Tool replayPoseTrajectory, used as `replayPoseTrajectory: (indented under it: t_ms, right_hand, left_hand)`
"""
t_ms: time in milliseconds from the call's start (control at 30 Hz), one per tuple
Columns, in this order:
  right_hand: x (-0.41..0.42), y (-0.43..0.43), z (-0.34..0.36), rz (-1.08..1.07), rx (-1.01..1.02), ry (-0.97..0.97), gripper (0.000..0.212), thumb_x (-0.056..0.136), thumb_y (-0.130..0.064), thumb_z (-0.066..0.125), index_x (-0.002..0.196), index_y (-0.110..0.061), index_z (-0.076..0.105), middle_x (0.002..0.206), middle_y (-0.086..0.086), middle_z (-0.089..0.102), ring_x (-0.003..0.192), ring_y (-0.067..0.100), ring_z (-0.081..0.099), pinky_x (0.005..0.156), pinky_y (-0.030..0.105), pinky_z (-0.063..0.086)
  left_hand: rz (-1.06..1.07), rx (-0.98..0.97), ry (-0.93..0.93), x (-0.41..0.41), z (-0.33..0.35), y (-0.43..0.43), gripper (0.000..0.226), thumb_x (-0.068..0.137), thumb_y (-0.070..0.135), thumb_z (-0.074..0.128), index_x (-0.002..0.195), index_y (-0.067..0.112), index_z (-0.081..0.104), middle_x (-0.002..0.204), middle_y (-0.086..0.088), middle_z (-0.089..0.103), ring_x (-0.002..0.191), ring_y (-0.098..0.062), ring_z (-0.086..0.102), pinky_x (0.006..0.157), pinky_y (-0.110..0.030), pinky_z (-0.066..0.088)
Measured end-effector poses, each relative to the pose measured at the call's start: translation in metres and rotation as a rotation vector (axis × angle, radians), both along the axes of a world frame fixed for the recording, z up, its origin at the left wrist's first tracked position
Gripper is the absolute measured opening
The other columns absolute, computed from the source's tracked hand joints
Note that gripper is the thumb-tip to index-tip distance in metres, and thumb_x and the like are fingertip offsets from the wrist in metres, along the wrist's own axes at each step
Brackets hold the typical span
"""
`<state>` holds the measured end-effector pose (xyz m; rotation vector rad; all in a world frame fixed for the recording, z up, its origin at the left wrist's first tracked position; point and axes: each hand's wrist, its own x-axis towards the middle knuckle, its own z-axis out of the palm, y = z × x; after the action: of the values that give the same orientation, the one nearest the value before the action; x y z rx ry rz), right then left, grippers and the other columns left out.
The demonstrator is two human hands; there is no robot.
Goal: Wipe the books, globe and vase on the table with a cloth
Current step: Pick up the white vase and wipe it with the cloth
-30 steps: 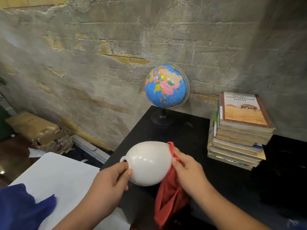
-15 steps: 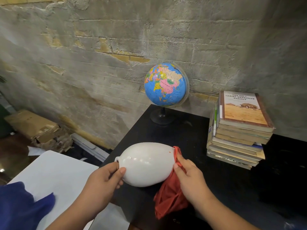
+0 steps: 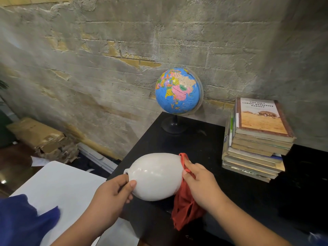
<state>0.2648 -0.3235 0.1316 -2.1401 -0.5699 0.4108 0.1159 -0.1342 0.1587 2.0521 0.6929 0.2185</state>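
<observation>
Starting at the left, a blue fabric (image 3: 26, 219) lies in the lower corner over a white board (image 3: 58, 183), and a cardboard box (image 3: 35, 132) sits on the floor by the wall. None of these bears on the task.

Left hand (image 3: 110, 194): fingers and thumb are curled round the neck end of the white vase (image 3: 156, 176), gripping it. The vase is turned on its side, mouth to the left, over the near left corner of the black table (image 3: 204, 139). Whether it touches the tabletop cannot be told.

Right hand (image 3: 200, 183): thumb and fingers pinch the red cloth (image 3: 186, 210) and press it against the base end of the vase. The rest of the cloth hangs loose below the hand.

Further right and back, the globe (image 3: 178, 90) stands upright on its stand near the wall, well apart from both hands. The books (image 3: 257, 139) sit in one stack at the right of the table, with nothing touching them.

Assessment: the vase is the item in hand, with the cloth at its base. How much of its body has been covered is not shown. Nothing on the globe or the books tells whether they have been wiped. Judged from position alone, one item of three is in progress, and the other two should be counted as outstanding. The vase would likely need setting upright again afterwards.
</observation>
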Motion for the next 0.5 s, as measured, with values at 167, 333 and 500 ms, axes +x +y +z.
replayPoseTrajectory:
  t_ms: [167,333,500]
  right_hand:
    - [-0.014,0.004,0.012,0.098,0.047,-0.065,0.049,0.1,-0.031,0.044,0.143,-0.049,0.028,0.113,-0.016,0.05,0.112,0.007,0.049,0.105,0.023,0.037]
    - [-0.034,0.012,0.035,0.192,-0.042,-0.244,0.055,0.1,-0.037,0.039,0.148,-0.049,0.016,0.126,-0.018,0.044,0.117,0.01,0.046,0.106,0.027,0.039]
    - [-0.045,0.01,0.047,0.111,-0.06,-0.363,0.055,0.101,-0.037,0.034,0.148,-0.051,0.008,0.123,-0.018,0.039,0.108,0.008,0.048,0.097,0.023,0.044]
  left_hand:
    - [-0.013,0.046,0.007,0.0,0.003,-0.004,0.024,0.094,0.028,0.051,0.078,0.017,0.064,0.065,-0.004,0.064,0.065,-0.013,0.057,0.062,-0.016,0.044]
    - [-0.02,0.111,-0.019,0.006,0.009,-0.014,0.028,0.094,0.028,0.053,0.067,0.02,0.056,0.064,-0.002,0.06,0.065,-0.013,0.056,0.06,-0.021,0.043]
    - [-0.07,0.144,-0.069,0.011,0.018,-0.024,0.019,0.095,0.024,0.052,0.078,0.018,0.059,0.07,0.0,0.058,0.071,-0.015,0.057,0.061,-0.025,0.048]
